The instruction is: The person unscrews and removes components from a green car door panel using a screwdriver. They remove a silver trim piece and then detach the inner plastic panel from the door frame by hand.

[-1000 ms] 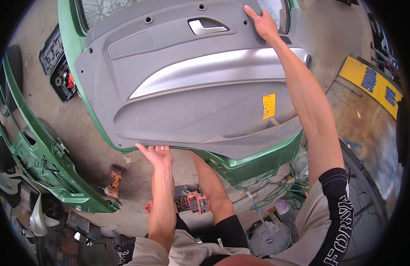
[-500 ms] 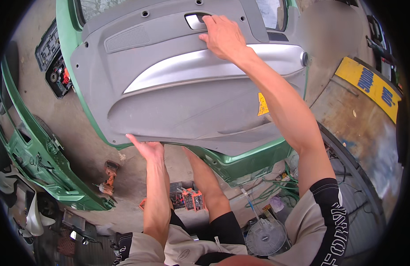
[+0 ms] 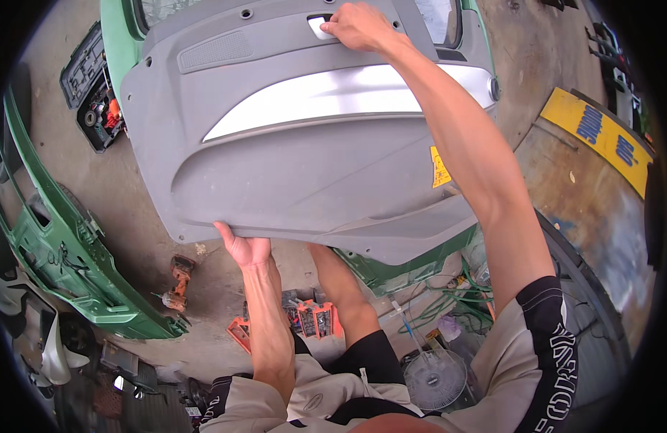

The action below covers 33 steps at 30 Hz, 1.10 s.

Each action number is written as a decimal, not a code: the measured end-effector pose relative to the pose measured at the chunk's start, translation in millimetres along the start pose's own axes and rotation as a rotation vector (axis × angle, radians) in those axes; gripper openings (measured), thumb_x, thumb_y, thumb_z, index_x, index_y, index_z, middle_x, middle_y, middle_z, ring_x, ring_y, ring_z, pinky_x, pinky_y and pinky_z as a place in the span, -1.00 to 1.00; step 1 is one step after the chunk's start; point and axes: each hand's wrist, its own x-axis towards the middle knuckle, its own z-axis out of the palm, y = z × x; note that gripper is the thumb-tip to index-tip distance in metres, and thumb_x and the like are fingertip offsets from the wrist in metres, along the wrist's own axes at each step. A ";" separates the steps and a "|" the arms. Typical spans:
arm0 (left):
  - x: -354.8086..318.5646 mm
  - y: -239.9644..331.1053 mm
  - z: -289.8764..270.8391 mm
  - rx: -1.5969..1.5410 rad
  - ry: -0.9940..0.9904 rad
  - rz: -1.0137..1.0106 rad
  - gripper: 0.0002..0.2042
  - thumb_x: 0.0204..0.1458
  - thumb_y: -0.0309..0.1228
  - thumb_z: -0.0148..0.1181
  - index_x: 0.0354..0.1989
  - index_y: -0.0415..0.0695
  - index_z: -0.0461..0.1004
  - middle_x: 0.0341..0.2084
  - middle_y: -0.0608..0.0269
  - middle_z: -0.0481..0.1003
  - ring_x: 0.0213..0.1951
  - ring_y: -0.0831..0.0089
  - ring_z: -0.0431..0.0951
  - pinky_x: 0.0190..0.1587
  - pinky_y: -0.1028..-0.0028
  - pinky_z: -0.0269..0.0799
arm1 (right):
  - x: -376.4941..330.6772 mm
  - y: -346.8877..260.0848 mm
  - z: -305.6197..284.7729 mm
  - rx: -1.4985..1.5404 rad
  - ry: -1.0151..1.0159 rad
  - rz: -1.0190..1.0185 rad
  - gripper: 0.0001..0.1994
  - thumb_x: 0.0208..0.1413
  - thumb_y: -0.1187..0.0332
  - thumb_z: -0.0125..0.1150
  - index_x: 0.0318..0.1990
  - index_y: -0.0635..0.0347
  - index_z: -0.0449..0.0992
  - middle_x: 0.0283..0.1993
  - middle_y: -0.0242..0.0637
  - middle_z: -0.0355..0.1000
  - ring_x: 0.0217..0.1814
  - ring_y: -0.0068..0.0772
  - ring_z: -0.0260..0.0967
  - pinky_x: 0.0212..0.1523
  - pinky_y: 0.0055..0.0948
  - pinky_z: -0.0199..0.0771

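Observation:
A grey door trim panel (image 3: 276,177) with a curved silver armrest strip (image 3: 312,97) leans in front of a green car door (image 3: 420,265). My left hand (image 3: 245,249) grips the panel's lower edge, thumb on the front face and fingers hidden behind it. At the top, my right hand (image 3: 359,27) is closed on the silver inner door handle (image 3: 319,27), its fingers hooked into the recess. The panel's lower edge stands out from the door, whose green metal shows below it on the right. A yellow sticker (image 3: 439,167) marks the pocket area.
Another green door (image 3: 66,260) lies at left, beside an orange cordless drill (image 3: 178,283). An opened black tool case (image 3: 95,94) is at upper left. Orange tool trays (image 3: 319,320), a fan (image 3: 434,379) and a green hose (image 3: 456,296) lie near my legs. A yellow sign (image 3: 597,133) sits at right.
The panel's lower edge has come toward me, away from the door, with my left hand moving along with it. My right hand has curled tighter around the handle.

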 end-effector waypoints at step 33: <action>12.1 -7.4 5.2 0.131 0.007 -0.099 -0.01 -0.04 0.35 0.24 0.50 0.06 0.08 0.47 0.32 0.11 0.46 0.19 0.08 0.51 0.04 -0.04 | -14.2 6.8 35.0 0.095 0.283 -0.166 -0.83 0.20 0.31 0.19 -0.21 0.13 0.67 -0.22 -0.10 0.61 -0.12 0.05 0.52 -0.05 -0.08 0.48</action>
